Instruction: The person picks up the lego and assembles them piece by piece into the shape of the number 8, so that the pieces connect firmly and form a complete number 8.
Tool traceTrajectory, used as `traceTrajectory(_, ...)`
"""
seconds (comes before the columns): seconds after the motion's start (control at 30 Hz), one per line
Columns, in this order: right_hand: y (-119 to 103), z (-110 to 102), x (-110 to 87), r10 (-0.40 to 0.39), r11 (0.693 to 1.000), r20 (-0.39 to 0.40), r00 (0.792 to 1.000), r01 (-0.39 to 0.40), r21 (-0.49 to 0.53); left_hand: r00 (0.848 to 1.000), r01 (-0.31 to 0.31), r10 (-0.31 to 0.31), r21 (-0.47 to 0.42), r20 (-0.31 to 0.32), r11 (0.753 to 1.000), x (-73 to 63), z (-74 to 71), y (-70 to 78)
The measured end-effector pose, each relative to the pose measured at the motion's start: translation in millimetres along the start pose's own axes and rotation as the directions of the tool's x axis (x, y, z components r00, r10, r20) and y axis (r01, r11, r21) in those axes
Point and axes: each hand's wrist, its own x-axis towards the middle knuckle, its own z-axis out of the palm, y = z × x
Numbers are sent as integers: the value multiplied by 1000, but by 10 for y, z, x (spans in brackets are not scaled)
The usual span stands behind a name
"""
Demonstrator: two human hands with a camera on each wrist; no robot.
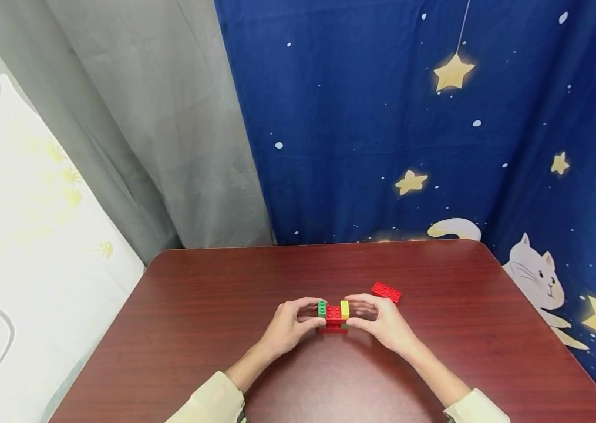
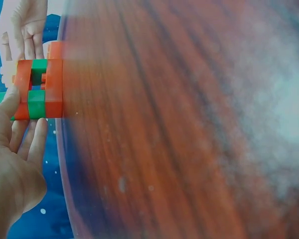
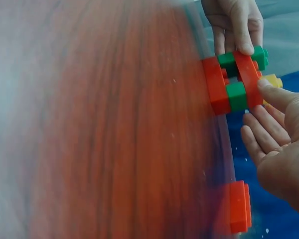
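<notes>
A small stack of toy building blocks (image 1: 333, 312) stands on the table between both hands. It has a red brick (image 3: 217, 92) at the bottom, two green bricks (image 3: 236, 96) spaced apart above that, and another red brick (image 3: 249, 79) across them. On top, a green brick (image 1: 322, 309) sits at the left end and a yellow brick (image 1: 344, 309) at the right. My left hand (image 1: 288, 324) pinches the stack's left end, thumb on the near side and fingers behind. At the right end, my right hand (image 1: 384, 322) holds it the same way, thumb close under the yellow brick.
A loose red brick (image 1: 386, 292), studs up, lies on the brown wooden table (image 1: 213, 294) just beyond my right hand. Behind the table's far edge hang a grey curtain (image 1: 171, 129) and a blue star-patterned curtain (image 1: 356, 117).
</notes>
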Motion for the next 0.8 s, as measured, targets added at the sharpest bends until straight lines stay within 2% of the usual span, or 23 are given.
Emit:
traceTrajectory(0.17, 17, -141, -17, -21, 1000, 2, 1000, 21, -23, 1000, 12, -12, 20, -6, 1000, -10, -7, 14)
traceTrajectory(0.37, 65, -276, -22, -33, 996, -89, 995, 25, -89, 1000, 23, -23, 17, -2, 1000, -12, -6, 15)
traceTrajectory(0.5, 145, -359, -18, -82, 991, -171, 982, 62, -121, 1000, 19, -19, 23, 0, 1000, -7, -9, 6)
traceTrajectory(0.8, 324, -540, -46, -42, 988, -320, 946, -8, -153, 1000, 15, -15, 19, 2, 1000, -8, -9, -13)
